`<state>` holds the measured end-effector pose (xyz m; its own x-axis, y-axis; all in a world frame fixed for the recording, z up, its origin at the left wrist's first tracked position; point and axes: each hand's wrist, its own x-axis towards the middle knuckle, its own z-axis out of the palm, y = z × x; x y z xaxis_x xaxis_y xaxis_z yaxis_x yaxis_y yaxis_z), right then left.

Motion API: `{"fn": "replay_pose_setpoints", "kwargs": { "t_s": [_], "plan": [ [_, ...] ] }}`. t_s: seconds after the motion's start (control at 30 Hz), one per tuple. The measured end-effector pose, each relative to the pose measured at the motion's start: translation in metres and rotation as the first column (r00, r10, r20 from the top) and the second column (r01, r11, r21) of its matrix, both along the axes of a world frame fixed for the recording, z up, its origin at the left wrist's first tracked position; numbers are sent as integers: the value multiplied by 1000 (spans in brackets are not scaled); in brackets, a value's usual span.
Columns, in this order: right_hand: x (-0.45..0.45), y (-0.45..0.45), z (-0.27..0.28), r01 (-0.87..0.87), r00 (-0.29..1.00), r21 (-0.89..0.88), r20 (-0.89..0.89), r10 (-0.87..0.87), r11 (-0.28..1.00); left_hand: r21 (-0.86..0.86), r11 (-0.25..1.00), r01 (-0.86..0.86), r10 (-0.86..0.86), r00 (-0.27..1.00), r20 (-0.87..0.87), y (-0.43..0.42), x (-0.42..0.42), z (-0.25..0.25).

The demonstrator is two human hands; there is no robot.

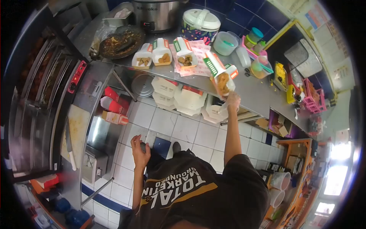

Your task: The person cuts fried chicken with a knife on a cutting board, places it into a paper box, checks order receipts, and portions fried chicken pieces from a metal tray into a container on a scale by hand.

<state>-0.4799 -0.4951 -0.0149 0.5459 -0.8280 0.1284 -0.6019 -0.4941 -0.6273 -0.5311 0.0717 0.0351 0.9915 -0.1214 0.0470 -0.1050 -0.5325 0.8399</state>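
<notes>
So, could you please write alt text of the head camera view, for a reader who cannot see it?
A person's right hand is at an open carton of fried-looking food by a metal counter's edge; the left hand hangs over the floor. Three more open food cartons stand in a row farther left, near a dark pan.

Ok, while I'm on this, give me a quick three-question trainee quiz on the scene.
1. True or false: the knife has its blade on the cutting board.
2. Which of the person's hands is nearer the open carton of fried food: A) left, B) right?
3. Fill in: the floral-patterned pot has a ____ lid.

Key: 1. True. 2. B, the right hand. 3. White.
</notes>
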Motion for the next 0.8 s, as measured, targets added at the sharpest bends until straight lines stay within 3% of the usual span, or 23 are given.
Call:
{"fn": "replay_pose_setpoints", "kwargs": {
  "t_s": [0.03,0.07,0.1,0.13,0.17,0.23,0.3,0.33,0.4,0.5,0.73,0.8],
  "plan": [
    [14,-3,19,-124,953,-181,-294,66,976,10,1000,-25,25,1000,6,0,0,2],
    [38,-2,34,-309,824,-315,-560,88,897,25,999,-35,34,998,45,3,-1,4],
    [64,-2,37,-208,853,-263,-521,43,942,49,996,-77,73,993,88,12,-3,7],
    [83,-25,-13,-129,987,-354,-133,87,926,80,990,-117,107,988,111,19,-7,5],
    [112,-63,-71,-247,929,-585,84,360,772,108,984,-142,120,975,185,27,-13,-10],
    [148,-17,-30,-325,943,-387,-61,327,863,166,962,-219,196,970,141,34,-25,14],
    [174,17,-8,-359,931,-318,-188,313,878,160,941,-299,298,954,30,41,-40,31],
    [183,32,-3,-369,924,-302,-219,313,879,156,928,-339,330,941,79,51,-45,31],
    [195,56,1,-382,911,-287,-275,306,879,151,898,-414,393,907,149,61,-57,31],
    [200,96,3,-392,897,-285,-328,295,875,172,873,-457,442,889,118,98,-64,28],
    [178,229,-31,-443,861,-325,-412,297,835,161,898,-408,396,912,105,227,-63,-10],
    [165,274,-54,-534,811,-347,-470,350,771,180,898,-401,390,916,93,268,-62,-17]
  ]
}}
